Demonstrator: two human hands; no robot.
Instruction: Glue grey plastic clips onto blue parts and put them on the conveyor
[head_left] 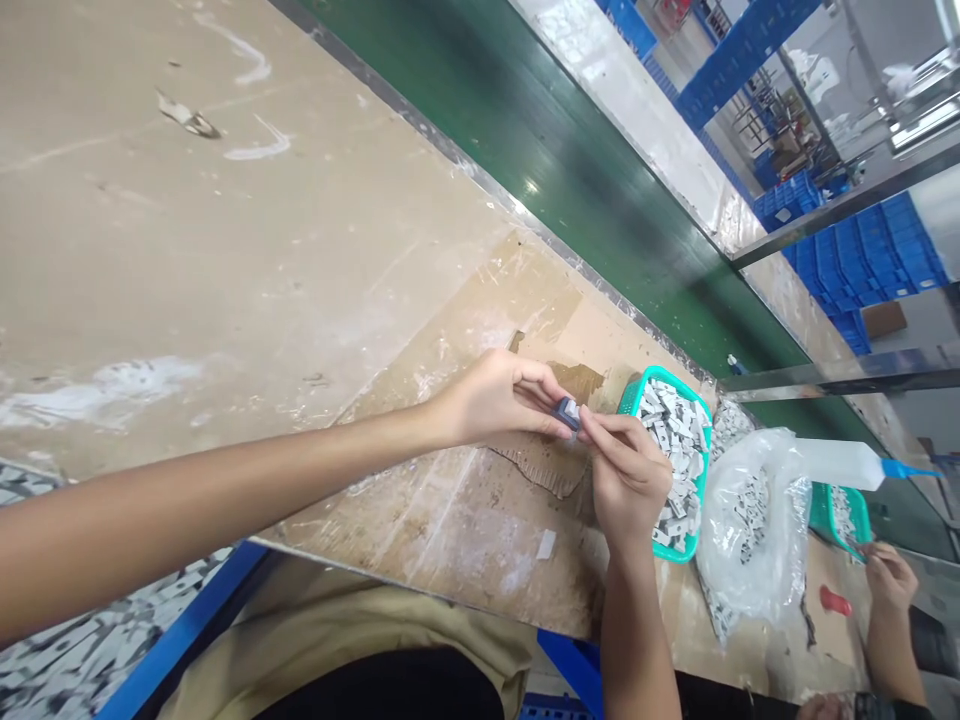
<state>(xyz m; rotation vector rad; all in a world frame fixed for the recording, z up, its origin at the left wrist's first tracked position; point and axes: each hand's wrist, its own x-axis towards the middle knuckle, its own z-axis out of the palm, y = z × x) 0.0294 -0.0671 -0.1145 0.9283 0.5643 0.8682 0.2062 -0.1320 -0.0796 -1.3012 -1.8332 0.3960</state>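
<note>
Over a scrap of torn cardboard [551, 478] on the worktable, my two hands meet at a small dark blue, box-shaped part [568, 413]. Something small and white shows in its upper face. My left hand [491, 400] comes from the left and pinches the part between thumb and fingers. My right hand [631, 478] is closed, its thumb and forefinger tips pressed together at the part's right edge. Whether a separate tiny piece is between those tips is hidden. Just right of my right hand stands a green basket [705, 465] heaped with small white and grey pieces.
A clear plastic bag [750, 540] of small parts lies beyond the basket, with a white squeeze bottle [840, 463] on it. At far right, another person's hand [891, 578] is beside a second green basket [862, 520]. A green conveyor belt [480, 90] runs behind the table.
</note>
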